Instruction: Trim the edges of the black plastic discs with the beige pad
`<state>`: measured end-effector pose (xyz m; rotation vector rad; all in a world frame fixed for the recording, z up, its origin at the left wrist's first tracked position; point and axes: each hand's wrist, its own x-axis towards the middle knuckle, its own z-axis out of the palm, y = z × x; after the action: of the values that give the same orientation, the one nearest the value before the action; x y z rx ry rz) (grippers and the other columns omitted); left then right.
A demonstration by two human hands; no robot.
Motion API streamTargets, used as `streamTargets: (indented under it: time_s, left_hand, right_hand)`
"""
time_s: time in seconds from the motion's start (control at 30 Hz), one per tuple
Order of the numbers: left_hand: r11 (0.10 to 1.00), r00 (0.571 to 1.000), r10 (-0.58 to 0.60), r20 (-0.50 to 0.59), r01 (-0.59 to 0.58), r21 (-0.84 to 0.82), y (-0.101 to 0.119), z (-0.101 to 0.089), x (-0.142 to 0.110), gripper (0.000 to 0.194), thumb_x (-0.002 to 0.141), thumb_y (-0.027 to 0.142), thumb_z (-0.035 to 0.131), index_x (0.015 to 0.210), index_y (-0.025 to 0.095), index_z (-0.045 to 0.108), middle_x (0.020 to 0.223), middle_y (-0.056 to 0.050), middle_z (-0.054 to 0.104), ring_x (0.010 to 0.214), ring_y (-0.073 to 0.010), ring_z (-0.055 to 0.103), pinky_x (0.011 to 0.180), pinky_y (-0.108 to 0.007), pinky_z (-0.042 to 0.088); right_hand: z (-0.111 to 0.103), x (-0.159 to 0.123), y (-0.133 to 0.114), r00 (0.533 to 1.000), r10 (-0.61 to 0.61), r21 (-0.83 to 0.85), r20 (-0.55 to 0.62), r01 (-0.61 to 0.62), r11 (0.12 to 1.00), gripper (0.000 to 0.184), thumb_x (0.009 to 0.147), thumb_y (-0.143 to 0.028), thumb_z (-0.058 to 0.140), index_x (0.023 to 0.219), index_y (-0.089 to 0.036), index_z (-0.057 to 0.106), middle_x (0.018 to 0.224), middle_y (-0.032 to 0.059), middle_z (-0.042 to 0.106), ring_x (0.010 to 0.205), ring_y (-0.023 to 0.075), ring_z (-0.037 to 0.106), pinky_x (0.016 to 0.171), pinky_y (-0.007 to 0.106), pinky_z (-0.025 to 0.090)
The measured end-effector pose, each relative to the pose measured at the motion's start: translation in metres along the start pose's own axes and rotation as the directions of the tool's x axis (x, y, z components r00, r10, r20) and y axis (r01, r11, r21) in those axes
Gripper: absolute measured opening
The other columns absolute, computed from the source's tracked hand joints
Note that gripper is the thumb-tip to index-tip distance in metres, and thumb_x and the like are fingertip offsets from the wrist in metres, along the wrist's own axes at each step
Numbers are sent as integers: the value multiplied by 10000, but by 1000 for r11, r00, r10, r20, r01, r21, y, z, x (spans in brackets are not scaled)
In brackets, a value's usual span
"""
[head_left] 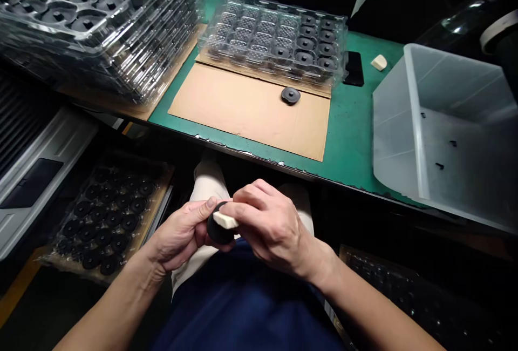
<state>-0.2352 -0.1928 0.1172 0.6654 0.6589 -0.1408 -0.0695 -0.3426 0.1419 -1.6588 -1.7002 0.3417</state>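
Over my lap, my left hand is closed round a small black round part, thumb on its top edge. My right hand pinches a small cream block and presses it against that part. A second black round part lies alone on the brown cardboard sheet on the green table. Behind it stands a clear plastic tray, with black parts in its right-hand pockets and its left pockets looking clear.
A tall stack of clear trays with black parts fills the back left. A tray of black parts sits low at my left knee. A translucent bin stands on the right, another cream block and a dark phone behind.
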Motion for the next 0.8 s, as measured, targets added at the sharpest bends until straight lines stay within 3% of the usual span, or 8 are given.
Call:
streamTargets:
  time_s: [0.1, 0.17, 0.23, 0.3, 0.37, 0.5, 0.63, 0.8]
  left_hand:
    - [995, 1000, 9, 20, -7, -100, -5, -1, 2, 314, 1000, 401, 670, 1139, 146, 788, 1022, -131, 750, 848, -207, 714, 770, -391, 673]
    - [974, 987, 156, -29, -159, -159, -6, 2, 4, 289, 984, 340, 708, 1233, 203, 762, 1160, -114, 748, 973, -197, 725, 891, -352, 652]
    - [921, 931, 348, -109, -361, -145, -5, 6, 6, 336, 941, 237, 763, 1276, 245, 742, 1254, -92, 732, 1105, -192, 712, 986, -286, 607]
    - [865, 864, 480, -151, -495, -83, -4, 11, 7, 403, 906, 155, 787, 1292, 258, 733, 1281, -85, 726, 1178, -209, 696, 1031, -267, 578]
    - [829, 824, 545, -155, -557, -42, -2, 14, 6, 427, 907, 136, 778, 1312, 259, 721, 1297, -90, 720, 1216, -233, 683, 1054, -284, 570]
    - [831, 825, 540, -165, -554, -47, -1, 14, 1, 364, 944, 191, 746, 1304, 242, 731, 1278, -91, 734, 1196, -227, 697, 1037, -267, 579]
    - [876, 874, 454, -174, -473, -91, 1, 10, -5, 342, 957, 260, 740, 1299, 240, 741, 1240, -94, 751, 1115, -204, 730, 999, -259, 597]
    - [956, 958, 275, -84, -282, -83, 6, 4, -9, 335, 945, 307, 758, 1256, 181, 769, 1178, -120, 765, 1048, -190, 736, 936, -212, 604]
  right_hand:
    - [-1, 3, 2, 997, -80, -67, 17, 81, 994, 230, 1090, -226, 474, 1177, -192, 685, 1074, 75, 652, 949, 228, 536, 851, 400, 411]
    - [4, 4, 2, 991, 76, -83, -109, -85, 993, 201, 1073, -249, 508, 1042, -169, 690, 983, 73, 643, 894, 217, 530, 823, 387, 403]
    - [11, 4, 1, 913, 371, 109, -167, -357, 928, 276, 1065, -321, 533, 866, -161, 636, 817, 35, 580, 748, 171, 489, 707, 338, 387]
    - [16, 5, -2, 812, 584, 384, -12, -536, 752, 365, 1061, -410, 538, 781, -177, 560, 722, -12, 489, 647, 133, 420, 597, 298, 337]
    - [18, 7, -4, 780, 611, 500, 136, -586, 637, 410, 1048, -465, 548, 749, -188, 506, 697, -33, 432, 620, 118, 378, 553, 283, 296]
    - [13, 10, -7, 828, 557, 349, -59, -505, 789, 391, 1026, -369, 575, 707, -192, 436, 686, -34, 411, 627, 117, 370, 586, 294, 288]
    - [7, 9, -6, 924, 378, 268, -53, -352, 897, 337, 1039, -284, 546, 728, -188, 460, 716, -17, 440, 652, 129, 397, 624, 305, 318]
    - [4, 6, -3, 972, 208, -14, -110, -211, 977, 187, 1066, -246, 525, 961, -154, 649, 891, 54, 579, 803, 187, 474, 761, 361, 384]
